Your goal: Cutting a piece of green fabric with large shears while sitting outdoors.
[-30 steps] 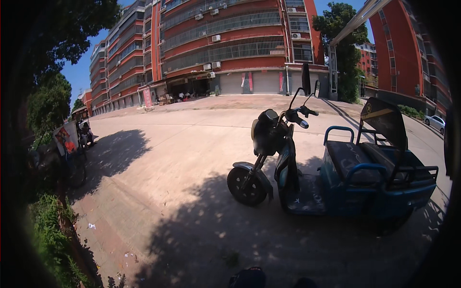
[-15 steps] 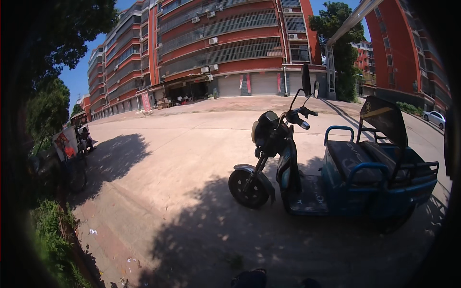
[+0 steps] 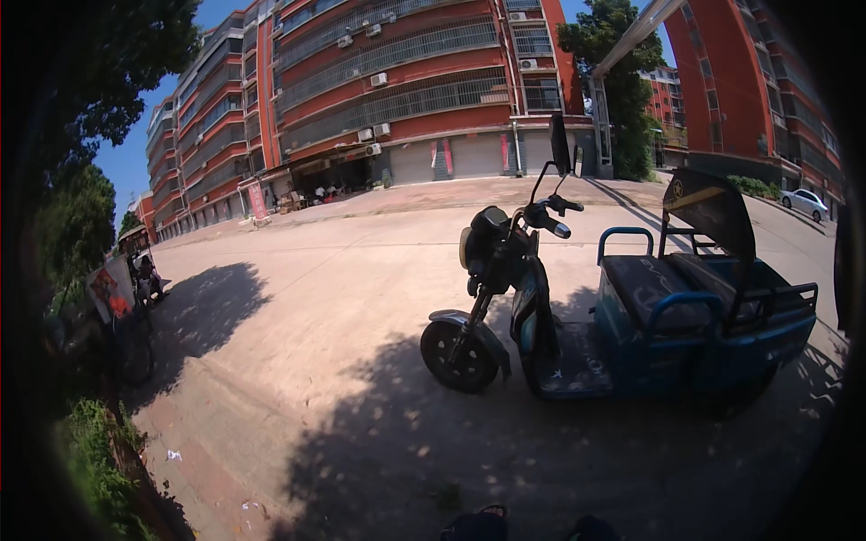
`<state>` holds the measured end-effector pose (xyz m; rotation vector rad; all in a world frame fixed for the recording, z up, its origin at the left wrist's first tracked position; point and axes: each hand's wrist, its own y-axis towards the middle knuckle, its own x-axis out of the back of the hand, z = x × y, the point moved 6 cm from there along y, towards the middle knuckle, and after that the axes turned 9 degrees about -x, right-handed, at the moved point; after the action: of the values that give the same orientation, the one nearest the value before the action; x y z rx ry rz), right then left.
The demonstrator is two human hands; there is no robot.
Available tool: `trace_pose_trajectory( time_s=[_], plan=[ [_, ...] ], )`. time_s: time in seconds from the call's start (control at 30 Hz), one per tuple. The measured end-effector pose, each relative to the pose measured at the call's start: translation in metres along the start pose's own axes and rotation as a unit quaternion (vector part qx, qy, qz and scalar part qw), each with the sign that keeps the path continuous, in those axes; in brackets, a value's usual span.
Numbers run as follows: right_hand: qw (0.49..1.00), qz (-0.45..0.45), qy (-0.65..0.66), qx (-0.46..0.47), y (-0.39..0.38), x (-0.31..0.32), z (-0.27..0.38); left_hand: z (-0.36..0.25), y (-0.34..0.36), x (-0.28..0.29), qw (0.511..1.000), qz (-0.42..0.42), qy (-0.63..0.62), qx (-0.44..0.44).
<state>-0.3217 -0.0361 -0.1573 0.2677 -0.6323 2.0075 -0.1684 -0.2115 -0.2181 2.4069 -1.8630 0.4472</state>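
Neither of my hands shows in the picture. At the lower edge two dark shapes stand out against the shaded ground. The left shape (image 3: 476,526) has a small skin-toned patch on top, perhaps a foot in a sandal; the right shape (image 3: 591,528) is too dark to make out. A blue electric cargo tricycle (image 3: 564,361) is parked just ahead and to the right, its front wheel (image 3: 458,353) toward the left. It has a padded seat box (image 3: 645,288), blue side rails, a dark backrest (image 3: 708,212) and mirrors on the handlebar.
A sunlit concrete road (image 3: 298,298) runs to a red apartment block (image 3: 388,86) with roller shutters. Another cart (image 3: 117,298) stands in tree shade at the left, beside a strip of plants (image 3: 99,460). A white car (image 3: 803,204) is parked far right; people sit under a distant shopfront.
The view has turned slightly, so the tricycle and buildings sit a little farther left and the horizon tilts more. The dark shapes at the lower edge show slightly more. The tricycle has not moved.
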Motion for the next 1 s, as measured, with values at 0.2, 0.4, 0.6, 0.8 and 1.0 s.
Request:
trace_pose_trajectory(
  time_s=[0.2, 0.4, 0.6, 0.8, 1.0],
  plan=[
    [1.000, 0.009, 0.018, -0.005, 0.001, -0.003, -0.002, 0.008, -0.003, -0.009, 0.993, -0.100, -0.053, 0.022],
    [0.999, -0.033, -0.002, -0.002, 0.009, 0.001, -0.037, 0.010, 0.002, -0.020, 0.999, -0.003, -0.033, 0.022],
    [0.997, -0.012, 0.049, 0.063, 0.030, -0.009, -0.046, -0.010, 0.007, -0.050, 0.964, 0.260, 0.059, 0.002],
    [0.995, -0.085, 0.007, 0.060, 0.003, -0.004, -0.034, -0.014, 0.009, -0.037, 0.963, 0.239, 0.127, 0.001],
    [1.000, -0.006, 0.018, 0.023, 0.010, -0.002, -0.045, -0.019, -0.005, -0.034, 0.962, 0.204, 0.172, 0.052]
  ],
)
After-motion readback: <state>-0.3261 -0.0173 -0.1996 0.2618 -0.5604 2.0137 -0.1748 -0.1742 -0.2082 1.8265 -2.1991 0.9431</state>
